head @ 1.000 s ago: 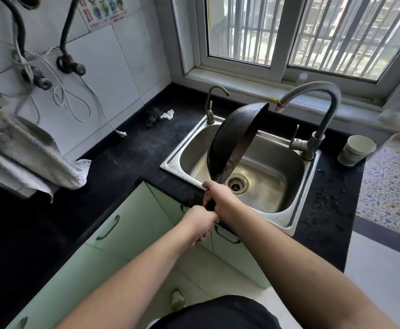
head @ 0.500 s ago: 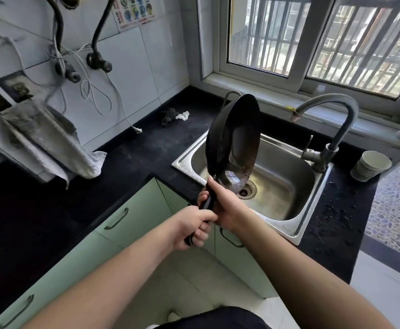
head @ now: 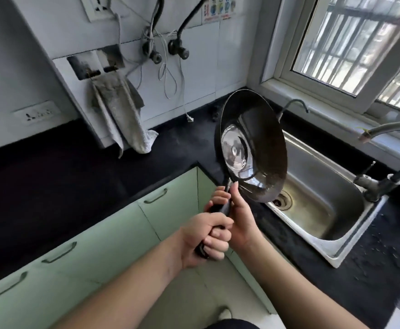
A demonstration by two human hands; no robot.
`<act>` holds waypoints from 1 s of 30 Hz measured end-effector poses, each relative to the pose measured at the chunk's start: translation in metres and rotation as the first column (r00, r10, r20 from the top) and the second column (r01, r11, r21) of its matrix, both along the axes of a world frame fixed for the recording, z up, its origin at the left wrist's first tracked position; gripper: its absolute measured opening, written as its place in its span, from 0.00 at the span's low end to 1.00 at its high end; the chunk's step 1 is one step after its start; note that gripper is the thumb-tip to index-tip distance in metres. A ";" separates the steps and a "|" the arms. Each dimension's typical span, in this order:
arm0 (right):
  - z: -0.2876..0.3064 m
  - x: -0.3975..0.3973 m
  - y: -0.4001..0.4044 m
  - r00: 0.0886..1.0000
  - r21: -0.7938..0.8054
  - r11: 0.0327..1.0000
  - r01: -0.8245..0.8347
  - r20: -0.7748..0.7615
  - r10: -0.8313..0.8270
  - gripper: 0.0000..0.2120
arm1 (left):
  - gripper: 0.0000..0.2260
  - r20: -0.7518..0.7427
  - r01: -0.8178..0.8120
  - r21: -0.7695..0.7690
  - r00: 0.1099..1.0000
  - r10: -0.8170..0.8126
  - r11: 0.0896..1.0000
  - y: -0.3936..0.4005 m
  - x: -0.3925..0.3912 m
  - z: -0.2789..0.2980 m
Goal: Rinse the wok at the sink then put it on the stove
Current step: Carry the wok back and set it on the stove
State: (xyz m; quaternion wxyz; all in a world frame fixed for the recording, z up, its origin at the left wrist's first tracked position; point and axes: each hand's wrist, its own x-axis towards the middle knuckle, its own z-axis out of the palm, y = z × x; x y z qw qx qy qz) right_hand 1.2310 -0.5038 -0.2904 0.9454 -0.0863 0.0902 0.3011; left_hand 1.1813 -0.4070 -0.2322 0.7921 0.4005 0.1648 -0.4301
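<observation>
A dark wok (head: 260, 143) is held up on edge above the left rim of the steel sink (head: 322, 186), its wet, shiny inside facing me. Both hands grip its black handle: my left hand (head: 206, 236) is wrapped around the lower end, and my right hand (head: 239, 217) holds it just above, close to the bowl. The grey tap (head: 384, 131) curves over the sink's right side with no water running. No stove is in view.
A black L-shaped countertop (head: 80, 169) runs from the sink to the left over green cabinet doors (head: 168, 210). A grey towel (head: 123, 115) hangs from the wall onto the counter. Hoses, valves and loose white cords hang on the tiled wall. A window is behind the sink.
The wok has been lifted out of the sink and swung left toward the counter corner, turning its inside toward me. My view has turned left with it.
</observation>
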 end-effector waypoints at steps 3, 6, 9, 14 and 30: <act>0.004 -0.022 0.032 0.999 -0.001 0.999 -0.045 0.011 0.045 0.24 | 0.13 -0.002 -0.082 -0.104 0.997 0.083 0.991 0.029 -0.030 0.000; 0.012 -0.050 0.067 0.994 -0.008 0.994 -0.108 0.017 0.108 0.23 | 0.12 0.013 -0.159 -0.210 0.986 0.165 0.965 0.060 -0.067 -0.001; 0.025 -0.080 0.100 0.974 -0.074 0.973 -0.221 0.040 0.224 0.19 | 0.11 0.029 -0.231 -0.301 0.967 0.251 0.925 0.091 -0.106 0.001; 0.041 -0.125 0.155 0.918 -0.142 0.914 -0.380 0.061 0.392 0.22 | 0.09 0.057 -0.325 -0.424 0.922 0.383 0.846 0.135 -0.165 0.002; 0.054 -0.255 0.312 0.773 -0.793 0.574 -0.202 0.230 0.591 0.13 | 0.19 0.172 -0.697 0.125 0.716 0.677 0.706 0.264 -0.313 -0.002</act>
